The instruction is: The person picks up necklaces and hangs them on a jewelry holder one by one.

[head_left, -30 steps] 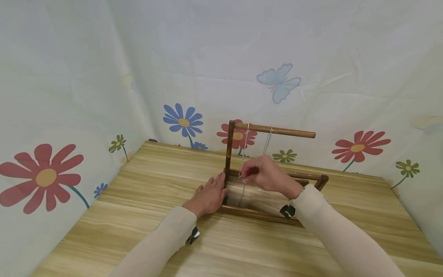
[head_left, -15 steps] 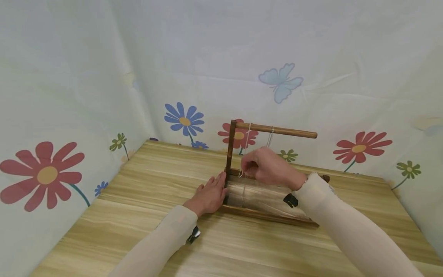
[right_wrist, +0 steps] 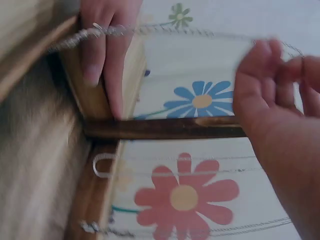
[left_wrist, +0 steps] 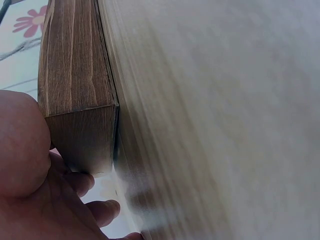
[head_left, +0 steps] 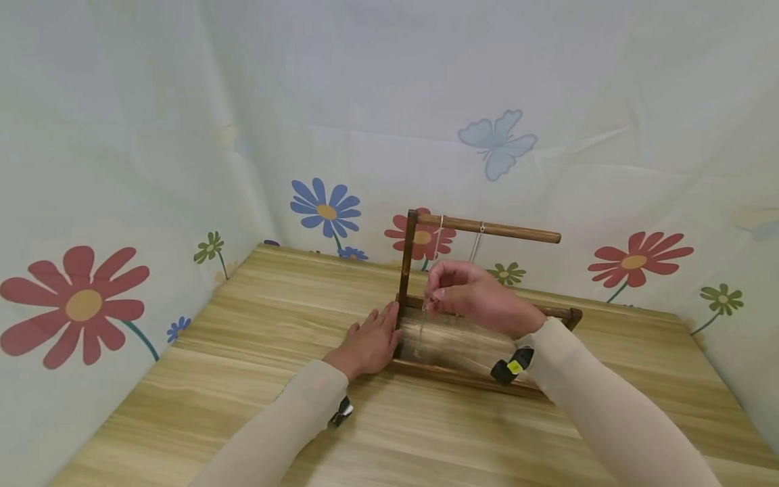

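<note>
A dark wooden jewelry stand [head_left: 406,260] has one upright, a crossbar [head_left: 517,232] and a low tray base [head_left: 450,376]. My left hand [head_left: 368,341] lies with straight fingers against the base's left end; the left wrist view shows its fingers and thumb around the wooden corner [left_wrist: 80,60]. My right hand [head_left: 471,294] is in front of the crossbar, thumb and fingers pinching a thin silver necklace [right_wrist: 165,31] whose chain dangles over the tray. A white looped cord [right_wrist: 102,167] and another thin chain [head_left: 477,247] hang from the crossbar beside it.
The stand sits on a wood-grain table [head_left: 274,318]. Behind and at both sides hangs a pale cloth backdrop [head_left: 365,88] printed with flowers and a butterfly. The crossbar's right end is free, with no upright under it.
My right hand has risen a little, then its wrist has turned, with thumb and fingertips now showing together on the necklace. My left hand has stayed against the stand.
</note>
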Motion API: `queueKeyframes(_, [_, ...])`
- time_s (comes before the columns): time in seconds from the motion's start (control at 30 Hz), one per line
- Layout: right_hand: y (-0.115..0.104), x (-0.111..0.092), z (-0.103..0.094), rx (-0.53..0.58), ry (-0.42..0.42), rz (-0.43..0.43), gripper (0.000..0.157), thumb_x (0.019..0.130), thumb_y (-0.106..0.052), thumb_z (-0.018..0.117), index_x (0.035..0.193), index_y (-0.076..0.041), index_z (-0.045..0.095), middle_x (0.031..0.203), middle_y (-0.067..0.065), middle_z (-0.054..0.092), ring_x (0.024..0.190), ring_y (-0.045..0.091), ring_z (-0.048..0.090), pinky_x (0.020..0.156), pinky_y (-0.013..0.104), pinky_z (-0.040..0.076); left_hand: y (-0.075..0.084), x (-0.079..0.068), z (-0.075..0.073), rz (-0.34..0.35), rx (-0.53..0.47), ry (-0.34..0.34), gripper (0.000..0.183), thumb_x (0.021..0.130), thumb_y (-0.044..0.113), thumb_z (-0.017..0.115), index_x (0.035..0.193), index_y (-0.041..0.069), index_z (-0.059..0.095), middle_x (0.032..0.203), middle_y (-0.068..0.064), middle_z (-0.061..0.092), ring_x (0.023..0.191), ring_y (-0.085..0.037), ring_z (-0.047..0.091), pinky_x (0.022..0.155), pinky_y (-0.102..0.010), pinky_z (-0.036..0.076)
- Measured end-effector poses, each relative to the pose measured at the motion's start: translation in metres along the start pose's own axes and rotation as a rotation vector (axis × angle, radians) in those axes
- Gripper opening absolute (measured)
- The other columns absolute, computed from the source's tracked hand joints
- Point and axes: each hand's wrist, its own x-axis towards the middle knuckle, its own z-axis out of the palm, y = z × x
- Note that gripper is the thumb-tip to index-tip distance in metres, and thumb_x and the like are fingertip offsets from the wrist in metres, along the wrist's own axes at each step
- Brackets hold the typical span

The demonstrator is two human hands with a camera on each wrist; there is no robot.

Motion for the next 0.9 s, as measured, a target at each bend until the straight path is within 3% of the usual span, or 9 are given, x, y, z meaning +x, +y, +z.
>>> queueKeyframes(0.13, [0.004,-0.001,-0.001,0.111,0.042,-0.094,0.015,0.104,0.001,0.054,0.100,-0.010,0.064,0.099,0.002,0.067,0.090,0.017,0.067,0.088,0.032,0.060,0.001,0.000,-0.001,-0.006,0.002,-0.003,0.067,0.113,0.045,0.033,0.170,0.021,0.007,0.177,0.004,0.011,0.164,-0.032,0.016,0.127,-0.068,0.017])
queueKeyframes(0.27, [0.003,-0.004,-0.001,0.087,0.075,-0.138,0.011,0.103,0.000,0.057,0.101,-0.008,0.065,0.099,0.002,0.069,0.091,0.019,0.068,0.086,0.032,0.060,0.014,-0.013,-0.014,-0.007,0.027,-0.011,0.065,0.114,0.041,0.032,0.170,0.018,0.009,0.177,0.000,0.013,0.163,-0.033,0.018,0.127,-0.067,0.021])
queueKeyframes(0.37, [0.002,-0.007,0.000,0.076,0.102,-0.135,0.008,0.104,-0.002,0.058,0.102,-0.007,0.064,0.099,0.003,0.068,0.089,0.017,0.068,0.085,0.031,0.061,0.021,-0.021,-0.022,-0.004,0.047,-0.017,0.064,0.115,0.038,0.033,0.170,0.016,0.010,0.177,-0.003,0.016,0.163,-0.034,0.021,0.126,-0.066,0.023])
queueKeyframes(0.63, [-0.003,-0.012,0.001,0.156,0.183,-0.086,0.012,0.106,-0.003,0.056,0.101,-0.009,0.064,0.092,0.000,0.065,0.075,0.013,0.063,0.074,0.026,0.058,0.021,-0.019,-0.021,0.005,0.054,-0.016,0.063,0.115,0.038,0.033,0.170,0.015,0.010,0.177,-0.003,0.016,0.162,-0.034,0.021,0.126,-0.066,0.023])
queueKeyframes(0.73, [-0.008,-0.014,-0.001,0.097,0.216,-0.050,0.010,0.106,-0.003,0.056,0.101,-0.007,0.064,0.090,0.000,0.064,0.074,0.014,0.061,0.072,0.027,0.057,0.021,-0.019,-0.021,0.003,0.052,-0.023,0.064,0.115,0.038,0.032,0.170,0.016,0.009,0.177,-0.003,0.015,0.163,-0.034,0.020,0.126,-0.066,0.023])
queueKeyframes(0.9, [-0.021,-0.019,-0.005,-0.099,0.301,0.000,0.007,0.105,-0.005,0.059,0.107,0.002,0.061,0.087,0.001,0.064,0.076,0.018,0.063,0.075,0.031,0.059,0.022,-0.020,-0.022,-0.006,0.038,-0.032,0.064,0.115,0.039,0.031,0.170,0.017,0.008,0.177,-0.001,0.012,0.163,-0.033,0.018,0.127,-0.066,0.021])
